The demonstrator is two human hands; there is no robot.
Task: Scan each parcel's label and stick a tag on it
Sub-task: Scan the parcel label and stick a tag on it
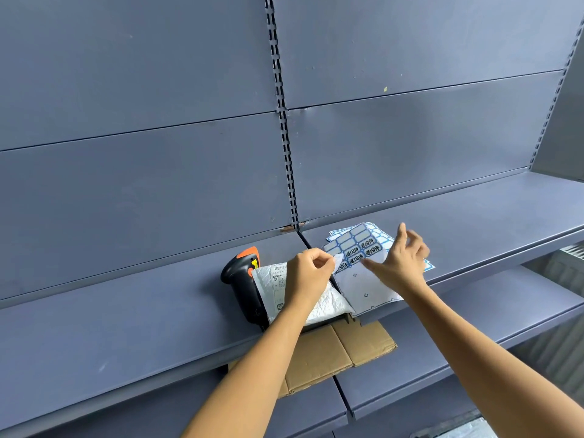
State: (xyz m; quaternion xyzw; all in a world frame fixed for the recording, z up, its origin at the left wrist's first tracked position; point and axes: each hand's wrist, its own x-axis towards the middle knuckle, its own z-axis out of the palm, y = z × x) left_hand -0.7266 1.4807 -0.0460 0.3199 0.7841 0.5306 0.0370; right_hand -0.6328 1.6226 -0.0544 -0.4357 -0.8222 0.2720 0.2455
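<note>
Your left grip [308,273] is pinching a small white tag [338,260] between thumb and fingertips, just above the white poly-mailer parcel [319,306] that lies on the grey shelf [126,311]. Your right grip [403,257] hovers released, fingers loosely spread (a little blurred), over the tag sheets [354,241] at 2 o'clock from the parcel. The parcel's printed label [279,279] faces up. A black-and-orange barcode scanner [241,279] lies just beside the parcel at 9 o'clock. Brown cardboard [341,352] sits at 6 o'clock on the lower shelf [379,380].
</note>
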